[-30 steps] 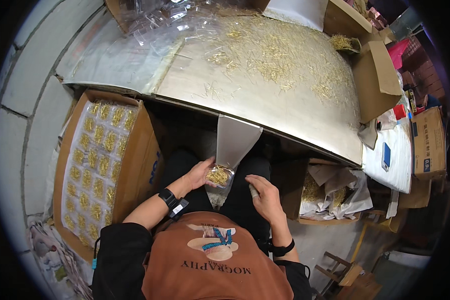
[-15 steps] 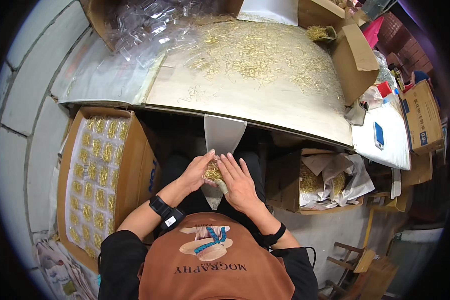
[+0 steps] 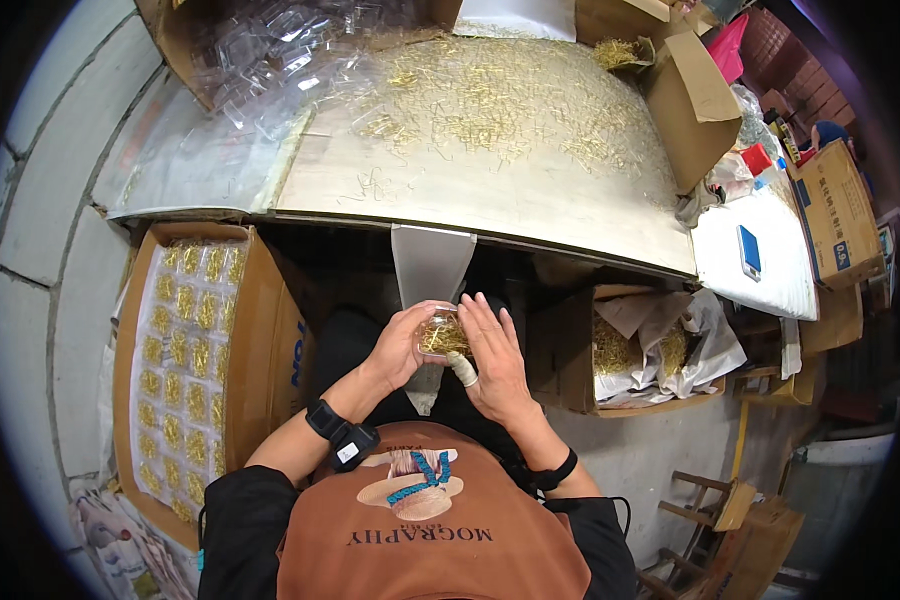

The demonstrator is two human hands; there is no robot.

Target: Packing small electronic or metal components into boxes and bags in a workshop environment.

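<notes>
A small clear plastic box [image 3: 439, 339], with thin gold-coloured wire pieces inside, sits between my hands above my lap. My left hand [image 3: 401, 345] grips it from the left side, fingers closed round its edge. Against its right side rests my right hand [image 3: 493, 358], fingers stretched out and slightly apart. A pale wrap covers the right thumb, which touches the box near its lower edge. The side of the box under my right fingers is hidden.
Gold wire pieces [image 3: 510, 115] lie scattered over the worktable [image 3: 460, 205], with empty clear boxes [image 3: 270, 60] piled at its far left. Left of me, a carton [image 3: 260, 350] holds rows of filled boxes. Another carton [image 3: 560, 350] with gold pieces and white sheeting stands right.
The right hand has shifted slightly right, off the top of the box, so more of it shows. The box now appears tilted differently in my left hand. The view has shifted slightly.
</notes>
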